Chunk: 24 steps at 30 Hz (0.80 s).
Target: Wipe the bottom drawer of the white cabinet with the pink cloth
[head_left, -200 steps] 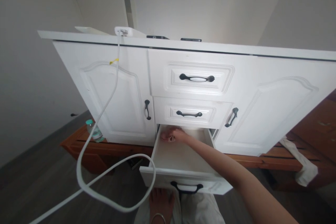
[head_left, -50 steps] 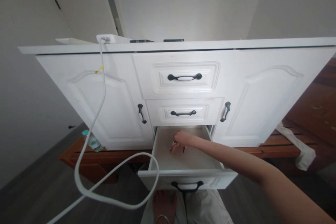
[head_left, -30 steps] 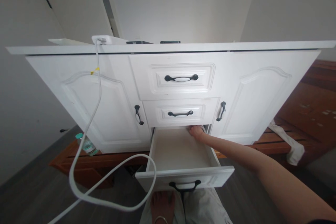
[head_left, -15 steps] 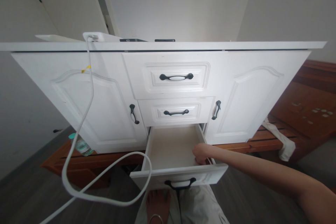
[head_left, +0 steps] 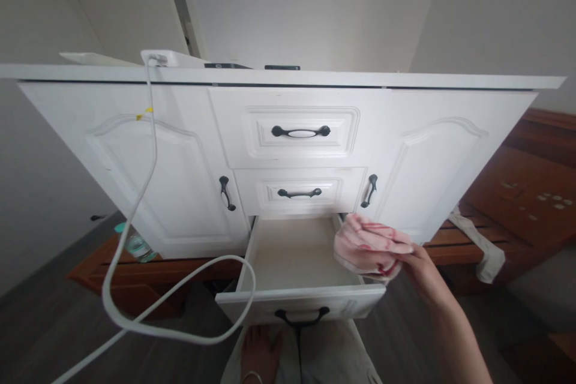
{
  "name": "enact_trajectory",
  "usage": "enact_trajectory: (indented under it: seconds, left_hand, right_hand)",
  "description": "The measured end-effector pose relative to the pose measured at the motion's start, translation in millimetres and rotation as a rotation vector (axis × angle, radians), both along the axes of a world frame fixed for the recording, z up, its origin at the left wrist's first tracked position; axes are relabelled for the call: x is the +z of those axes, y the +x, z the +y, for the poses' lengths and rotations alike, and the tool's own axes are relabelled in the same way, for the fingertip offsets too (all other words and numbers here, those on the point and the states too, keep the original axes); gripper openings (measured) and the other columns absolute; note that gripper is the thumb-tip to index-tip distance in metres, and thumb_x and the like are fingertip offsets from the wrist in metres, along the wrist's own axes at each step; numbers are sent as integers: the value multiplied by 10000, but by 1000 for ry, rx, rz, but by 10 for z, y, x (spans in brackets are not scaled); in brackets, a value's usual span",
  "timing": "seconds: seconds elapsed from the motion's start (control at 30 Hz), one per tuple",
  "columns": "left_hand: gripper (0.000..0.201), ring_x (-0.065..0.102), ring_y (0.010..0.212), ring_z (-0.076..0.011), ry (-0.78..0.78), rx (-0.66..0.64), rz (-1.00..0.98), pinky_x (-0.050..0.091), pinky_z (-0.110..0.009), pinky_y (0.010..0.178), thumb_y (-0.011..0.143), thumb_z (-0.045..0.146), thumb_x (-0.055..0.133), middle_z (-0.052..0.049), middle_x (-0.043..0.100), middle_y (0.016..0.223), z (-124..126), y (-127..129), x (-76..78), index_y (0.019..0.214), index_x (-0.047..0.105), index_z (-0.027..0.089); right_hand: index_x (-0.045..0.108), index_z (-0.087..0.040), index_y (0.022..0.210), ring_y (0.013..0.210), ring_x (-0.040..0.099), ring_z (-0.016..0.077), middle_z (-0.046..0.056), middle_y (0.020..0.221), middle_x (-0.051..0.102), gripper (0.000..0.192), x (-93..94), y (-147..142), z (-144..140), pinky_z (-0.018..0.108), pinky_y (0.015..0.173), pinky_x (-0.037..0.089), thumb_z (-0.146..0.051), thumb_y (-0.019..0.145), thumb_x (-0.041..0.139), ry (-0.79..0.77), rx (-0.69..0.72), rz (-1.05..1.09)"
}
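Note:
My right hand (head_left: 420, 267) grips a pink and white cloth (head_left: 366, 246) with red marks, holding it over the right side wall of the open bottom drawer (head_left: 297, 303). The drawer is pulled out of a white cabinet (head_left: 148, 168) and its pale inside looks bare. Two shut drawers with black handles sit above it. My left hand is out of view.
A thick white cable (head_left: 135, 234) hangs from the cabinet top and loops in front of the drawer's left corner. A water bottle (head_left: 132, 245) lies on the brown wooden base at left. A white rag (head_left: 479, 249) drapes over brown wood at right. My foot (head_left: 258, 354) is below the drawer.
My right hand moved from the drawer's back to its right front corner, then came up out of it holding the cloth, which now hangs over the drawer's right side.

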<state>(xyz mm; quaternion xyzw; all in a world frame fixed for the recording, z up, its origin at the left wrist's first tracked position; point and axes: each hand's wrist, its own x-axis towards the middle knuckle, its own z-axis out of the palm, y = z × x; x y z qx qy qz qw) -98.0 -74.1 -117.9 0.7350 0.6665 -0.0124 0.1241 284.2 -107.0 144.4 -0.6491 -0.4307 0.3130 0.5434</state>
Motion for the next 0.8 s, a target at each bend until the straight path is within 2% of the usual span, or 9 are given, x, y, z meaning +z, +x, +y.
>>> enact_trajectory:
  seconds: [0.13,0.2,0.23,0.3,0.4,0.5,0.6,0.7,0.8]
  left_hand:
    - [556,500,1387,-272,-7,-19,-103,395,-344,1163,884,338,508,-129,564,1476,-53,-178,-65,1395,589,135]
    - [486,527,1366,-242,-22,-67,-259,410,-324,1165,856,295,526,-51,614,1434,-107,-252,40,1317,663,231]
    - [435,567,1323,-229,-37,-104,-364,430,-321,1153,850,290,522,-9,663,1371,-136,-273,143,1244,705,290]
    - [358,639,1216,-225,-66,-142,-566,492,-319,1093,886,368,476,14,730,1241,-184,-265,434,1119,747,348]
    - [408,618,1221,-246,-51,-180,-745,482,-342,1096,902,552,460,-5,719,1243,-194,-122,934,1122,738,351]
    - [419,603,1221,-255,-49,-264,-815,465,-372,1103,907,555,485,-30,708,1256,-128,111,1263,1145,729,312]
    - [344,592,1227,-251,-80,-314,-770,450,-376,1110,877,422,560,-10,705,1270,-51,308,1355,1164,722,323]
    - [315,586,1209,-256,-52,-331,-759,459,-391,1089,864,302,549,-24,710,1234,-3,409,1362,1108,747,318]
    - [284,602,1143,-257,7,-372,-776,482,-408,1035,861,248,565,-44,725,1143,63,454,1402,1067,757,293]
  right_hand:
    - [745,-219,877,1001,714,371,143,953,765,391,-625,235,-807,527,931,561,-518,634,674,-13,-474,369]
    - [725,-245,894,1147,662,382,134,1014,762,442,-928,222,-1060,534,1019,530,-589,620,682,-40,-611,435]
    - [718,-258,902,1195,637,386,129,1040,760,462,-1058,178,-1138,539,1050,513,-621,617,681,-85,-609,457]
    - [714,-294,929,1227,615,400,117,1058,761,511,-1272,14,-1201,572,1067,495,-677,593,668,-198,-510,503]
    - [728,-334,974,1156,652,427,114,1021,770,596,-1490,-369,-1115,631,990,514,-709,514,668,-283,-289,585]
    - [754,-297,951,1134,666,422,128,1010,776,575,-1588,-771,-917,607,994,499,-620,475,744,-246,76,774]
    - [771,-309,990,1171,661,363,98,1061,776,480,-1614,-1060,-680,536,1072,443,-505,552,782,-192,424,902]
    - [755,-425,1020,1205,647,295,7,1118,767,448,-1708,-1223,-455,484,1059,442,-449,574,786,-184,634,900]
    - [757,-372,1048,1150,682,293,25,1110,771,466,-1941,-1277,-311,487,1038,456,-412,587,805,-241,767,910]
